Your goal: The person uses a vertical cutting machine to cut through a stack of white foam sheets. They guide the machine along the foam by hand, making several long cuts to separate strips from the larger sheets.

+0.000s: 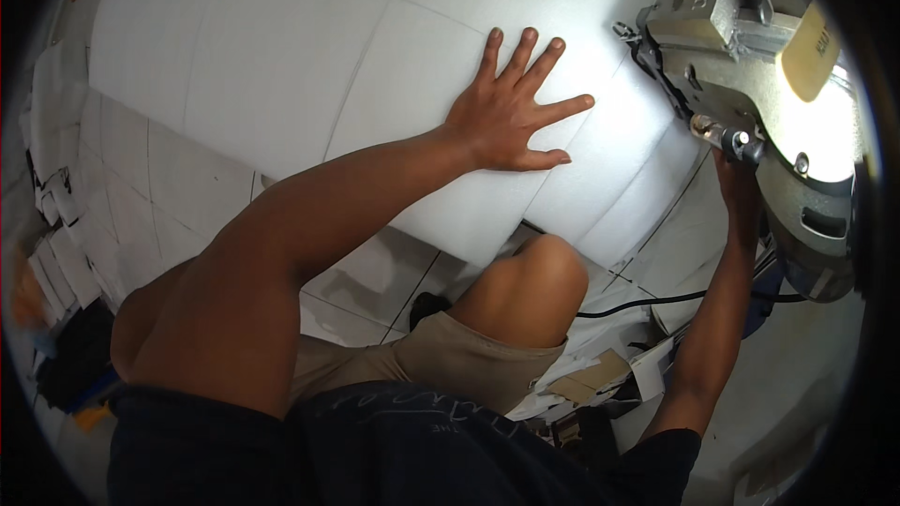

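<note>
My left hand (511, 112) lies flat with its fingers spread on broad white sheets (281, 47), which show straight seams or overlapping edges. On the right stands a bulky metal machine (717, 47) with a rounded housing, a pale yellow plate (808, 54) and a bright glare on its side. My right hand (741, 186) reaches up behind the machine's lower front, beside a small metal knob (736, 141). The machine's body hides most of its fingers, so their grip does not show.
A black cord (656, 301) runs leftward from near the machine's base. My bare knee (539, 286) is bent close to the sheets' near edge. Paper and cardboard scraps (595, 377) lie on the tiled floor, with a dark heap (80, 356) at the far left.
</note>
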`<action>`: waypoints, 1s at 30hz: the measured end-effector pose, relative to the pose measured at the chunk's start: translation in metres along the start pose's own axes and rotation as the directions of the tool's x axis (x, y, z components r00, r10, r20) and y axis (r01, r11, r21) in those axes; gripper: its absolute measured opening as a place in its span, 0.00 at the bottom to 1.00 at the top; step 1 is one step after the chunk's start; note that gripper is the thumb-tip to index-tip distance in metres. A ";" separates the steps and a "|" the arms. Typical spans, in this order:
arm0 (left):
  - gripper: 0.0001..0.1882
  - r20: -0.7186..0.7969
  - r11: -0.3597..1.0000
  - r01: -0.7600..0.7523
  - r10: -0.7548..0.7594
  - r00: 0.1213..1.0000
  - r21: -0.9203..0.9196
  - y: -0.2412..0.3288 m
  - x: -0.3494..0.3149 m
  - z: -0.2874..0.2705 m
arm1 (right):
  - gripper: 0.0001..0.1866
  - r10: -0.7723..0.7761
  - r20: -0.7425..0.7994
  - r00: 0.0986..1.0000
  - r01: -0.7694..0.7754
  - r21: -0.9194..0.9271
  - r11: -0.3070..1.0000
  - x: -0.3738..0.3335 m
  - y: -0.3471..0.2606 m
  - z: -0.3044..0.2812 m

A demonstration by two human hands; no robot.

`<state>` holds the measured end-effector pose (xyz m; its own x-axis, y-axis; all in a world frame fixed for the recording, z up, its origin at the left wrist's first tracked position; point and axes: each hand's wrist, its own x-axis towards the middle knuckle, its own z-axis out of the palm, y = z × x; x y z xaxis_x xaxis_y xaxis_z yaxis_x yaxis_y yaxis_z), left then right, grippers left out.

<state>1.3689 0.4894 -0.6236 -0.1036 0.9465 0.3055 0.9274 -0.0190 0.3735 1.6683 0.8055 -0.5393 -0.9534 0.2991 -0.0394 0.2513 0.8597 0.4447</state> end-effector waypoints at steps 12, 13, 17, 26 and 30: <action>0.39 0.008 0.999 0.002 -0.002 1.000 0.054 -0.005 -0.008 0.002 | 0.24 -0.215 -0.016 0.977 0.173 -0.538 0.825 0.036 -0.039 -0.039; 0.39 0.004 0.999 0.002 -0.002 1.000 0.054 -0.001 -0.006 0.002 | 0.22 -0.278 0.037 0.960 0.238 -0.630 0.739 0.034 -0.035 -0.041; 0.39 -0.010 0.998 -0.024 0.025 1.000 0.064 0.003 0.002 0.006 | 0.24 -0.155 -0.107 0.982 0.083 -0.489 0.868 0.034 -0.034 -0.046; 0.40 0.026 0.994 -0.017 0.014 1.000 0.108 0.003 -0.003 0.006 | 0.21 -0.025 -0.333 0.943 -0.032 -0.164 0.986 0.050 -0.046 -0.057; 0.41 0.040 0.992 -0.024 0.019 0.999 0.126 0.003 -0.004 0.004 | 0.22 -0.031 -0.328 0.944 -0.031 -0.182 0.983 0.048 -0.050 -0.047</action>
<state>1.3741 0.4869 -0.6274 -0.0715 0.9580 0.2776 0.9674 -0.0012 0.2532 1.6020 0.7577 -0.5217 -0.9627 0.1198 0.2427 0.2462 0.7601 0.6014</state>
